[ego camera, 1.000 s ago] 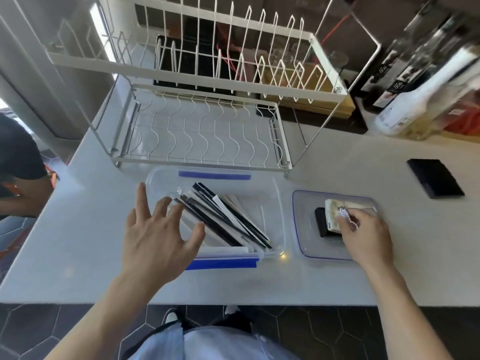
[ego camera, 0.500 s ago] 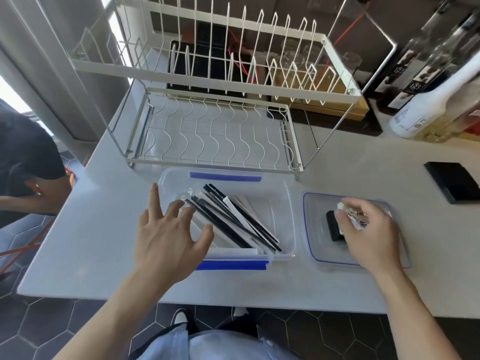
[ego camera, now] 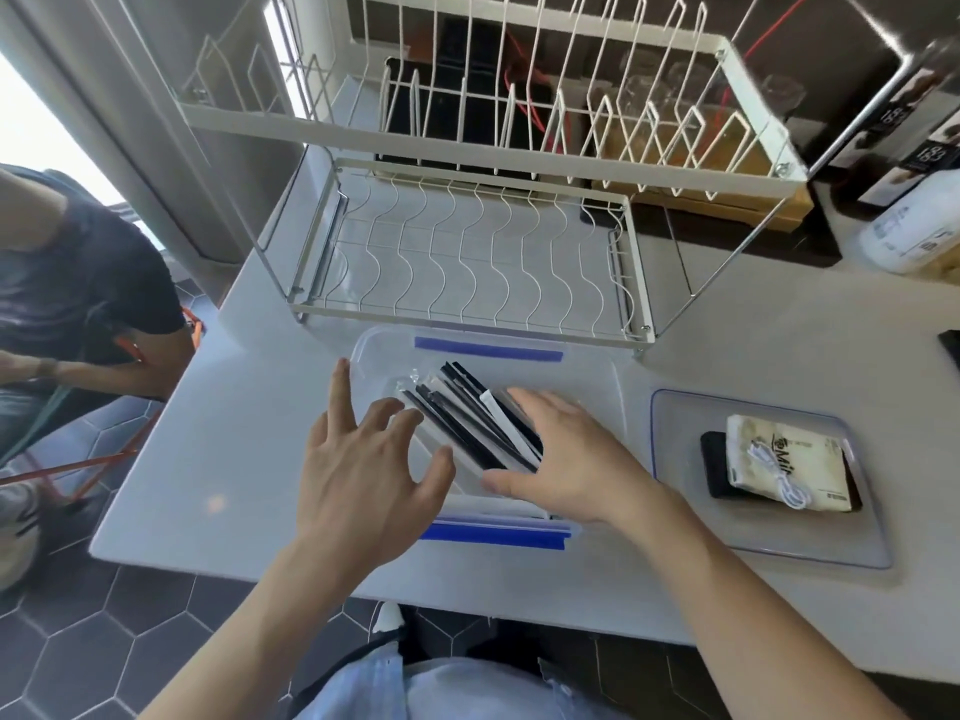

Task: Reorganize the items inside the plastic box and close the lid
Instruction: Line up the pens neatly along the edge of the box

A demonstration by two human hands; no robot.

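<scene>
A clear plastic box (ego camera: 592, 371) with blue clip edges stands on the white counter just in front of me. Several black and white wrapped sticks (ego camera: 467, 413) lie slanted inside it. My left hand (ego camera: 363, 459) hovers over the box's left side, fingers spread, holding nothing. My right hand (ego camera: 566, 459) lies flat and open over the right part of the sticks, fingers pointing left. The clear lid (ego camera: 769, 537) lies upturned to the right of the box. On it rest a black block, a cream packet (ego camera: 779, 459) and a coiled white cable (ego camera: 779, 480).
A white two-tier wire dish rack (ego camera: 467, 252) stands right behind the box. Bottles (ego camera: 904, 220) are at the far right, with a black object at the right edge. Another person (ego camera: 78, 304) sits low at the left beyond the counter edge.
My right hand left the packet and cable on the lid and moved left into the box over the sticks. My left hand stayed over the box's left side.
</scene>
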